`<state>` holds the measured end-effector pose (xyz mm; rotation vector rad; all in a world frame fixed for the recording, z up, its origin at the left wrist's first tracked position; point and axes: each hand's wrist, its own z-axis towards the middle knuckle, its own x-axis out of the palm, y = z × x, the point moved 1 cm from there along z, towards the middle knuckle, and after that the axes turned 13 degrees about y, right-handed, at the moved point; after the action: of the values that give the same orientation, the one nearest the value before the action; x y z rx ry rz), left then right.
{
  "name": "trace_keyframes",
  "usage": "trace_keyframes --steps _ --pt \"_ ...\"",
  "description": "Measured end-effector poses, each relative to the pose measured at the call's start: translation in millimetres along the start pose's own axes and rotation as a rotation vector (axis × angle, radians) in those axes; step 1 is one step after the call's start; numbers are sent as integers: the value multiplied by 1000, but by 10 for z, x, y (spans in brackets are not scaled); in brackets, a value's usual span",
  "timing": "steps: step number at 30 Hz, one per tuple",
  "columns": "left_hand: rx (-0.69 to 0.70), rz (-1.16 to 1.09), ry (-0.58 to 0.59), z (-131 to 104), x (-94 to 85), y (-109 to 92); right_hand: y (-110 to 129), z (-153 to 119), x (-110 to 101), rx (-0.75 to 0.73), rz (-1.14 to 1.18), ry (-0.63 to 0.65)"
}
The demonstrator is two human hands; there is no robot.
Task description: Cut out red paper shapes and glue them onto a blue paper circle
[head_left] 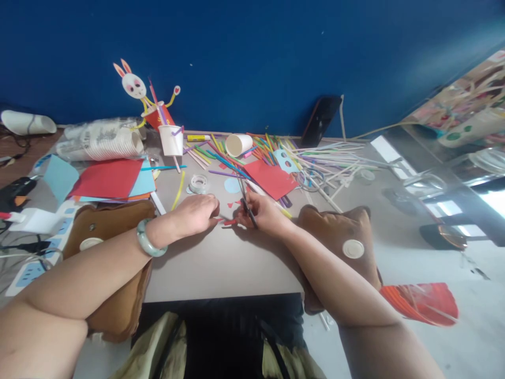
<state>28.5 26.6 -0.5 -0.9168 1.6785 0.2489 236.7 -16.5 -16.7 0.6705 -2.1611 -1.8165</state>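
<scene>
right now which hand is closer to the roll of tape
Left. The left hand is just on the near side of the tape roll; the right hand, with the scissors, is clearly farther off, to the roll's right.

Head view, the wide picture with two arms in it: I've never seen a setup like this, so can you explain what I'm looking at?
There is no robot here. One camera, worn on a person's head, looks forward and down at their bare hands, so the arms enter from the bottom.

The right hand holds scissors. The left hand is close by, near small red paper scraps; whether it pinches one, I can't tell.

On the table lie a red sheet, a paper cup on its side and many thin coloured sticks. A rabbit-faced figure stands at the back left, and brown cushions lie beneath the forearms.
</scene>
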Motion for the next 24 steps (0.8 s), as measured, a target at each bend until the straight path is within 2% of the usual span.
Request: trace_keyframes --steps 6,13,18,24 --pt "0 110 4 -18 39 -18 28 -13 19 2 -26 14" --pt "1 116 5 -7 85 -8 49 -18 24 13 -69 -10" --pt "23 25 -19 19 65 7 11 -10 8 1 -91 -37" --pt "-28 -152 -79 72 -49 18 0 -5 -18 34 -141 -51"
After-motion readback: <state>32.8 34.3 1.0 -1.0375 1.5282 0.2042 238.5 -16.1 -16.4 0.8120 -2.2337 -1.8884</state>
